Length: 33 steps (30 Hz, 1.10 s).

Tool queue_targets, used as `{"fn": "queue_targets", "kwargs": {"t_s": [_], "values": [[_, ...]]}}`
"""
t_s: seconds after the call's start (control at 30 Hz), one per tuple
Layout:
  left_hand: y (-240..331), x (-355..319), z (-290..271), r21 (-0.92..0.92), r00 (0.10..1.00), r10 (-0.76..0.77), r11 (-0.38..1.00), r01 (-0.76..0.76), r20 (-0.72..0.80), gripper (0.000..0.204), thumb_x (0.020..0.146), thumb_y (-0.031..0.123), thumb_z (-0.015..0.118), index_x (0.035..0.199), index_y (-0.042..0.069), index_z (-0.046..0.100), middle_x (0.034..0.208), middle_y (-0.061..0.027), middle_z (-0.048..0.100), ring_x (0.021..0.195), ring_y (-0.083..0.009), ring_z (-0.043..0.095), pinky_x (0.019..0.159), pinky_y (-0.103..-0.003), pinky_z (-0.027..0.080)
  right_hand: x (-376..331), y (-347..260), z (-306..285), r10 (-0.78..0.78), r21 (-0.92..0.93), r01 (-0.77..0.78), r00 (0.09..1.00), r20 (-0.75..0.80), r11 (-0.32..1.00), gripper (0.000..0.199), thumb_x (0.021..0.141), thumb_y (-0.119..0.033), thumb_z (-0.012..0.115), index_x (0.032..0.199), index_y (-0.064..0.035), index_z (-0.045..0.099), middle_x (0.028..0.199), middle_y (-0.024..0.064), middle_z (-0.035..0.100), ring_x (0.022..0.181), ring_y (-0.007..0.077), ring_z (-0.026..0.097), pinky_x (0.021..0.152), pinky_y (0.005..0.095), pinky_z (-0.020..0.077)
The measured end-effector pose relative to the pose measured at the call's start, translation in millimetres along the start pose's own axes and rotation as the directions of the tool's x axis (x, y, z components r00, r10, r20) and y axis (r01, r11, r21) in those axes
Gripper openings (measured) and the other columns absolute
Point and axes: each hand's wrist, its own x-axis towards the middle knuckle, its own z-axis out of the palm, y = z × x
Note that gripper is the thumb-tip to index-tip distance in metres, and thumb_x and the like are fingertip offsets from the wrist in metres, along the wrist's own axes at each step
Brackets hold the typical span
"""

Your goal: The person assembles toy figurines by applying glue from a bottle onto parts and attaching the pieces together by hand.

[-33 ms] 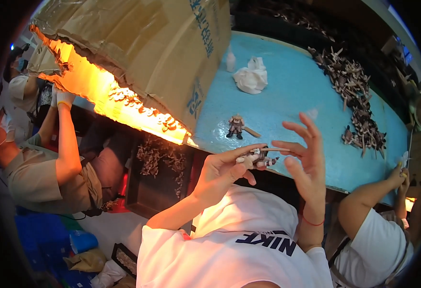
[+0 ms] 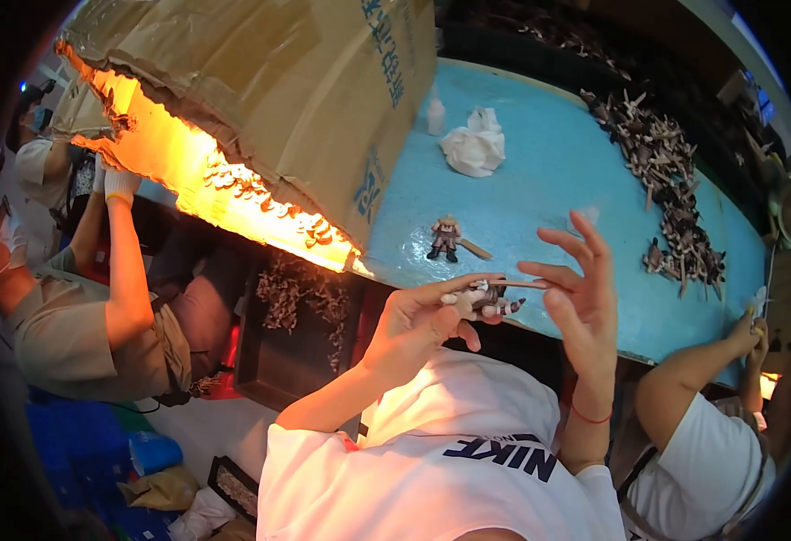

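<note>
My left hand (image 2: 423, 316) is closed around a small brown and white figurine (image 2: 490, 300), held up at the near edge of the blue table (image 2: 558, 180). My right hand (image 2: 580, 288) pinches a thin stick (image 2: 515, 284) between thumb and forefinger. The stick's other end meets the figurine, and the remaining fingers are spread upward. A second small figurine (image 2: 445, 239) stands upright on the table just beyond my hands, with a short stick lying beside it.
A big cardboard box (image 2: 278, 90) is tilted over a dark tray (image 2: 296, 307) of small brown parts; a gloved person (image 2: 116, 185) at the left holds it. A crumpled white cloth (image 2: 475, 144), a small white bottle (image 2: 434, 113) and a long pile of brown parts (image 2: 675, 198) lie on the table. Another person's arm (image 2: 738, 338) rests at the right.
</note>
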Motion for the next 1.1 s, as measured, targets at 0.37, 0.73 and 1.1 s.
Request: {"fn": "queue_targets", "kwargs": {"t_s": [0.37,0.73,1.1], "values": [[-1,-27,-35,-0.401,0.997,-0.057,0.913,0.075,0.058,0.06,0.088,0.041,0.047,0.123,-0.008,0.041,0.12,-0.031,0.044,0.1,-0.0316,0.055,0.064,-0.035,0.051,46,45,18,-0.052,-0.483,0.149,0.977,0.208,0.863,0.052,0.07,-0.003,0.066,0.119,-0.0058,0.049,0.112,0.012,0.054,0.1,0.0266,0.056,0.078,0.034,0.046],[-16,-42,-61,-0.497,0.987,-0.123,0.853,0.16,0.106,0.051,0.089,0.032,0.048,0.123,-0.006,0.042,0.11,-0.0252,0.053,0.091,-0.0345,0.059,0.06,-0.037,0.05,67,76,49,-0.11,-0.72,0.497,0.851,0.513,0.484,0.059,0.061,-0.013,0.073,0.116,-0.0142,0.053,0.118,0.0153,0.048,0.104,0.0344,0.046,0.086,0.0403,0.0408],[-19,-42,-61,-0.433,0.985,-0.11,0.887,0.159,0.136,0.054,0.088,0.033,0.049,0.122,-0.008,0.041,0.11,-0.0247,0.054,0.092,-0.0307,0.06,0.063,-0.035,0.051,102,14,24,-0.142,-0.7,0.468,0.87,0.472,0.539,0.048,0.068,-0.005,0.068,0.114,-0.0093,0.053,0.117,0.0205,0.046,0.101,0.0359,0.052,0.083,0.0398,0.0458]]}}
